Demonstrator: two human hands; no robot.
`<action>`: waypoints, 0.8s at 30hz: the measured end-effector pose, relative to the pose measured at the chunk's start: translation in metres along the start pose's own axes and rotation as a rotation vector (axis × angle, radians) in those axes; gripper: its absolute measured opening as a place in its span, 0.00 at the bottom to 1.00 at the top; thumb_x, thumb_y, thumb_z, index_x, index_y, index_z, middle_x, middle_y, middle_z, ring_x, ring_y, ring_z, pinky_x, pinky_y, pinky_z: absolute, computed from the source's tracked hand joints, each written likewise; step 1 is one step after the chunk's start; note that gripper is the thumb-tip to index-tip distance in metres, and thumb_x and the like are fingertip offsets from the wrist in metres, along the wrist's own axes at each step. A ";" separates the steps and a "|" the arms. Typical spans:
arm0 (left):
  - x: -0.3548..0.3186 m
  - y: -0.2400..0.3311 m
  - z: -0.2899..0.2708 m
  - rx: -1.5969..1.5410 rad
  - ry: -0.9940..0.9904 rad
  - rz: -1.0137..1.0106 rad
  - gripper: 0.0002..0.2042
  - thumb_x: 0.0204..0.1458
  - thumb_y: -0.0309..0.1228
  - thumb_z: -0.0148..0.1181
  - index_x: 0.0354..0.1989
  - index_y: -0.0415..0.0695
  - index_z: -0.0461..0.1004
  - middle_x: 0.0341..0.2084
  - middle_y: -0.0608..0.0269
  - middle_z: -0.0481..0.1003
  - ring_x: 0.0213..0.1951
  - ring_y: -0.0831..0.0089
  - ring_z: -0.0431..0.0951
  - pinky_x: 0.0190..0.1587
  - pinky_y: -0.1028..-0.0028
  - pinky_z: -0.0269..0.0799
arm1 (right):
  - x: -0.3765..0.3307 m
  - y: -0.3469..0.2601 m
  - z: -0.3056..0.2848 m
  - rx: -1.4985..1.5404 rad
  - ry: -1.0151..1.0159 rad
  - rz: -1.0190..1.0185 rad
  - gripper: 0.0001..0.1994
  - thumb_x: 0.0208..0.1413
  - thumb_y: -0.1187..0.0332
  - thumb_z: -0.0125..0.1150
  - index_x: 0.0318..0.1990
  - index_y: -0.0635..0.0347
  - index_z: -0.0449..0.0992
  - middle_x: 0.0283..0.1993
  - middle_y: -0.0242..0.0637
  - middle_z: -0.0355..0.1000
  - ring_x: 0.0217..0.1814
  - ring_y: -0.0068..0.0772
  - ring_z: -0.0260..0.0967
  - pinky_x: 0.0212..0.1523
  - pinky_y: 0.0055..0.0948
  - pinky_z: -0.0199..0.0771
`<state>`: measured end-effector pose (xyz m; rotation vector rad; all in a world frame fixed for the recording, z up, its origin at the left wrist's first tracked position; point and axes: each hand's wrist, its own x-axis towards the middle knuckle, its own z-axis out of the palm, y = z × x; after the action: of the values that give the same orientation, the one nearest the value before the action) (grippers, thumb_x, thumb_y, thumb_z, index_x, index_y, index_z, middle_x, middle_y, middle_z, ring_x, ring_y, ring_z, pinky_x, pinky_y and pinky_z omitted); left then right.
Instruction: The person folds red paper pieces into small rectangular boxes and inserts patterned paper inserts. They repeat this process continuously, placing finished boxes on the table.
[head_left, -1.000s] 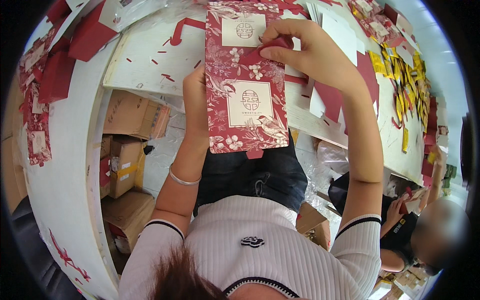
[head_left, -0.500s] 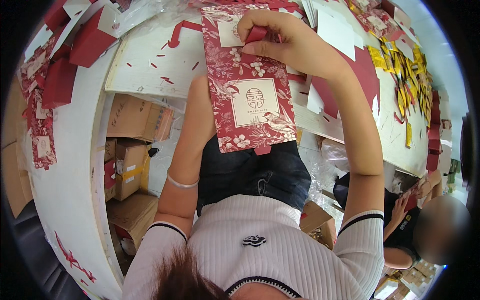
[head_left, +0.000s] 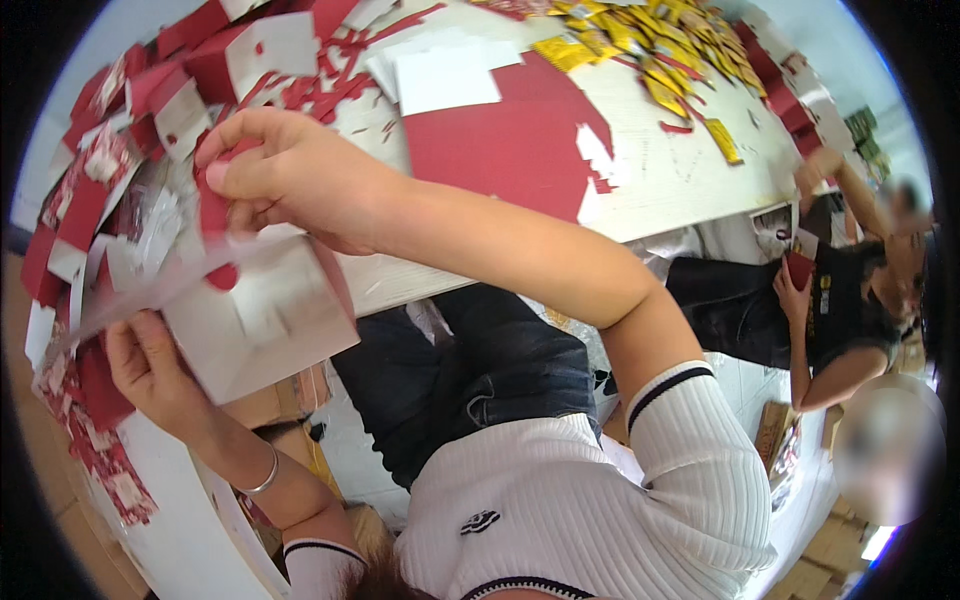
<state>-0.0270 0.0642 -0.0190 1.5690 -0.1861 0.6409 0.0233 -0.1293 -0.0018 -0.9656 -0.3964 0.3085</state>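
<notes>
The box (head_left: pixel 270 325), white inside, is in the head view just below the fingers of our right hand (head_left: pixel 290 178) and beside those of our left hand (head_left: pixel 155 372). Our left fingers are bent and grip its edge; our right ones pinch a red ribbon (head_left: pixel 213 212).

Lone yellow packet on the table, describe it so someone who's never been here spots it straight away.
On the white table, find the heap of yellow packets at the picture's upper right. Just below it lies a single yellow packet, slanting down to the right, set apart from the others by a gap.
</notes>
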 end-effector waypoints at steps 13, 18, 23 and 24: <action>-0.007 0.008 0.087 -0.044 -0.259 -0.135 0.17 0.56 0.35 0.44 0.51 0.39 0.63 0.43 0.53 0.70 0.43 0.73 0.71 0.44 0.76 0.67 | -0.118 -0.058 -0.097 -0.330 0.283 -0.239 0.32 0.47 0.59 0.57 0.58 0.60 0.53 0.52 0.44 0.60 0.54 0.36 0.59 0.53 0.36 0.59; -0.026 -0.012 0.108 -0.088 -0.451 -0.186 0.17 0.54 0.32 0.49 0.50 0.39 0.64 0.42 0.55 0.71 0.45 0.72 0.70 0.50 0.73 0.62 | -0.132 -0.124 -0.209 -0.504 0.911 -0.287 0.35 0.51 0.45 0.49 0.55 0.68 0.56 0.50 0.48 0.64 0.53 0.37 0.61 0.52 0.33 0.60; -0.057 -0.016 0.161 0.305 -0.660 0.033 0.30 0.45 0.41 0.58 0.53 0.35 0.60 0.51 0.43 0.61 0.55 0.57 0.59 0.57 0.64 0.53 | -0.079 -0.055 -0.180 -1.749 0.454 -0.468 0.12 0.47 0.61 0.55 0.29 0.62 0.75 0.29 0.43 0.70 0.36 0.41 0.67 0.39 0.35 0.65; -0.064 -0.025 0.170 0.418 -0.670 0.117 0.33 0.43 0.44 0.59 0.53 0.33 0.59 0.52 0.39 0.59 0.57 0.52 0.57 0.58 0.61 0.51 | -0.069 -0.043 -0.177 -1.971 0.403 -0.489 0.13 0.46 0.60 0.55 0.28 0.63 0.75 0.28 0.44 0.70 0.34 0.42 0.66 0.37 0.36 0.65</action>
<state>-0.0189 -0.1123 -0.0684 2.1530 -0.6816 0.2233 0.0464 -0.3104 -0.0685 -2.6889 -0.4859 -0.9632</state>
